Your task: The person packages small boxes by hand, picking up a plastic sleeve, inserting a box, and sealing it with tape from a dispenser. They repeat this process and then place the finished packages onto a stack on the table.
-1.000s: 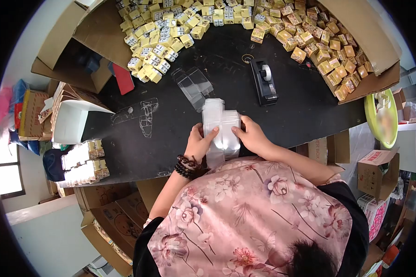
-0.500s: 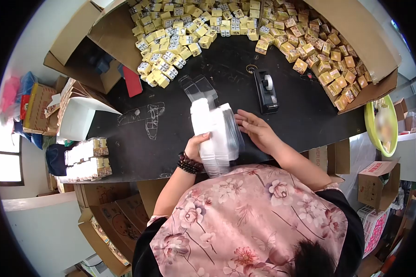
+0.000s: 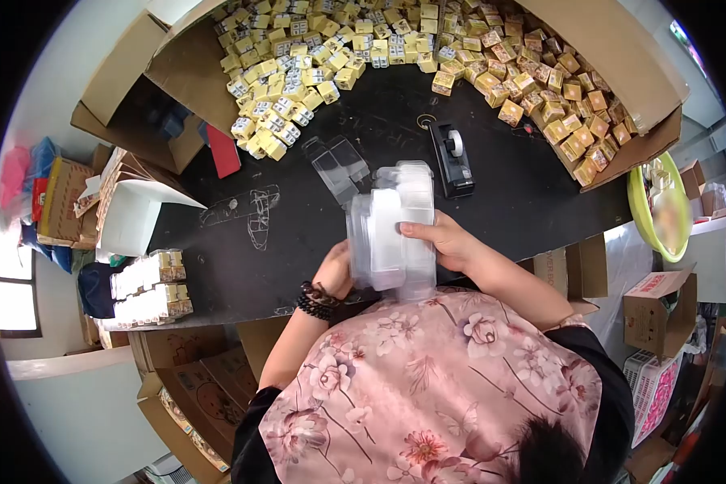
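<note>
from where i stand, the stack of clear plastic shells (image 3: 391, 234) is held close in front of the person's pink floral garment (image 3: 427, 355), over the near edge of the black tabletop (image 3: 516, 198). the right hand (image 3: 453, 242) grasps its right side, thumb pressed flat on the upper face and the other fingers out of sight underneath, i suppose because such light, slippery pieces would slide apart otherwise. the left hand (image 3: 333, 272) is curled at the lower left edge, perhaps to steady that side; its fingertips are hidden, so i can't tell whether it grips or only rests there.

the tape dispenser (image 3: 455, 165) stands just beyond the stack, probably to be within easy reach, and some loose clear plastic (image 3: 339, 168) lies left of it. the yellow boxes (image 3: 294, 89) and orange-gold boxes (image 3: 569, 121) are heaped at the far side, with cardboard (image 3: 649, 73) seemingly there to hem them in.

the stack itself looks thin-walled and glossy, whitish where the layers double up, with nested rims along the left and a stepped outline. its lower end is a bit blurred.
</note>
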Action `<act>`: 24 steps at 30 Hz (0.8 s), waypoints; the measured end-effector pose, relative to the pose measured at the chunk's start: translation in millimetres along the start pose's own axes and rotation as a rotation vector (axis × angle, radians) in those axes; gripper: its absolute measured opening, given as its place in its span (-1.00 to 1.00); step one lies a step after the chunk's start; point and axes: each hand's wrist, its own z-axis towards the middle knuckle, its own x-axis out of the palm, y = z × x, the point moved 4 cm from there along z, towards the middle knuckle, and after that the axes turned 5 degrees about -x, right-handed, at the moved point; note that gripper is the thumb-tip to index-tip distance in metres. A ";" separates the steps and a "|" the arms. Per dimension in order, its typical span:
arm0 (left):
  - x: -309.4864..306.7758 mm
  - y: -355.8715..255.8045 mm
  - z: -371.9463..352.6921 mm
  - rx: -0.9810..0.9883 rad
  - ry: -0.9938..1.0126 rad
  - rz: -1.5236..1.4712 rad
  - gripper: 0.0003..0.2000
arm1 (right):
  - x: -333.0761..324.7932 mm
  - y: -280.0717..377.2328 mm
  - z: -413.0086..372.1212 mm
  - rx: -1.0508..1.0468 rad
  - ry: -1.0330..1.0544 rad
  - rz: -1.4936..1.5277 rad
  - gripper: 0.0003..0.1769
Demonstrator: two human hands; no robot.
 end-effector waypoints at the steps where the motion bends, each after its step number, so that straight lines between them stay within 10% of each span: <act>1: 13.0 -15.8 -11.7 0.005 0.067 -0.192 -0.52 | 2.9 0.1 0.1 0.024 -0.025 -0.039 -0.40; 3: 22.6 -27.6 -23.0 0.027 0.070 -0.335 -0.40 | 7.8 -3.9 3.7 -0.008 -0.021 -0.096 -0.42; 6: 20.0 -17.1 -6.9 0.130 -0.187 0.355 -0.19 | 7.7 -22.5 4.5 -0.095 -0.042 -0.111 -0.31; 10: 22.4 -23.5 1.9 0.078 -0.080 0.168 -0.20 | 1.4 -16.9 -8.1 -0.104 -0.019 -0.416 0.05; 13: 13.8 -51.5 8.8 0.047 0.039 0.296 -0.20 | 9.9 59.6 -32.4 -0.875 -0.371 -1.406 0.16; 18: 73.8 -89.0 -8.0 0.233 -0.004 1.606 -0.33 | 44.5 67.1 -13.1 -0.612 0.371 -1.914 0.14; 24: 60.4 -51.9 5.5 0.377 -0.126 1.951 -0.38 | 27.0 12.7 5.1 -0.556 0.309 -1.824 0.12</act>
